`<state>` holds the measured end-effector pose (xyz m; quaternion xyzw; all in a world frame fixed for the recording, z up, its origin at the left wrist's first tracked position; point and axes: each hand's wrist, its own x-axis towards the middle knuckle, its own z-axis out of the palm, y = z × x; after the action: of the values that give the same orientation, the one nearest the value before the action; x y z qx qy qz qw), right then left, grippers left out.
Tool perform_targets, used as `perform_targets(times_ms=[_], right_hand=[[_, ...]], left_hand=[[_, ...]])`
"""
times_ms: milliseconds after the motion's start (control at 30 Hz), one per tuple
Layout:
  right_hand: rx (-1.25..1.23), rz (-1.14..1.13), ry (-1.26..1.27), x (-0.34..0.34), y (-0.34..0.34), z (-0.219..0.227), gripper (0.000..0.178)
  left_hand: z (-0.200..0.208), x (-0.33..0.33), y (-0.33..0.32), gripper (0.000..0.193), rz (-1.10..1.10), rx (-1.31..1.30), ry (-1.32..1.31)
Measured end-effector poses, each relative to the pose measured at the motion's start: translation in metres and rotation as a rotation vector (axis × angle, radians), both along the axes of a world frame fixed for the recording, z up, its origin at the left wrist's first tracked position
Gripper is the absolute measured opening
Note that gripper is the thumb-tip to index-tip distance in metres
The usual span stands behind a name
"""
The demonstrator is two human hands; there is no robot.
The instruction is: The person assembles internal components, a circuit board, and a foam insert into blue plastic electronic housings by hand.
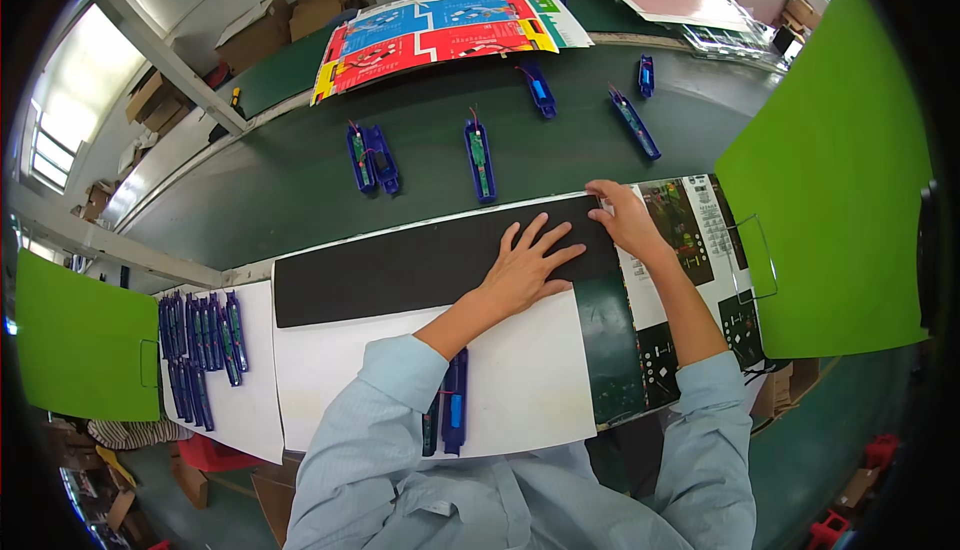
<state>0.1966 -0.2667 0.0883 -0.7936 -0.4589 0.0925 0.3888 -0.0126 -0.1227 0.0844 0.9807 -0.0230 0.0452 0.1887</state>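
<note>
A long black strip (400, 278) lies flat across the bench in front of me, partly over a white sheet (340, 360). My left hand (523, 272) rests palm down on the strip's right half, its fingers spread. At the strip's far right corner is my right hand (628, 218), thumb and forefinger apart and touching that end. Near my body, two narrow blue housings stand side by side on the white sheet; the right blue housing (454, 405) shows a light-blue part, and my left sleeve partly covers them.
Several blue housings with green circuit boards (479, 160) lie on the green belt beyond. Printed coloured sheets (430, 35) sit at the back. More blue housings (205, 335) are grouped at left. Bright green panels (830, 190) rise on both sides; a black-and-white printed sheet (690, 240) lies right.
</note>
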Motion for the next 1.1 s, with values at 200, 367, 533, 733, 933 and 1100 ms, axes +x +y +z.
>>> perform_targets(times_ms=[200,367,533,733,933,1100], right_hand=[[0.111,-0.038,-0.038,-0.013,0.001,-0.003,0.039],[0.289,-0.149,-0.017,-0.03,-0.004,0.0,0.036],[0.278,-0.148,0.572,-0.12,-0.035,0.069,0.033],[0.027,0.136,0.916,-0.231,-0.052,0.02,0.034],[-0.06,0.202,0.989,-0.29,-0.035,0.029,0.039],[-0.128,0.192,0.999,-0.3,-0.029,0.031,0.04]], left_hand=[[-0.003,0.002,-0.008,0.064,0.029,-0.003,-0.013],[-0.008,0.004,-0.001,0.064,0.044,-0.023,-0.043],[0.039,-0.05,0.011,0.047,0.228,-0.188,-0.31],[0.068,-0.256,-0.06,0.029,0.412,-0.137,-0.182],[0.025,-0.302,-0.118,0.047,0.478,-0.068,-0.152],[0.014,-0.303,-0.119,0.045,0.501,-0.063,-0.201]])
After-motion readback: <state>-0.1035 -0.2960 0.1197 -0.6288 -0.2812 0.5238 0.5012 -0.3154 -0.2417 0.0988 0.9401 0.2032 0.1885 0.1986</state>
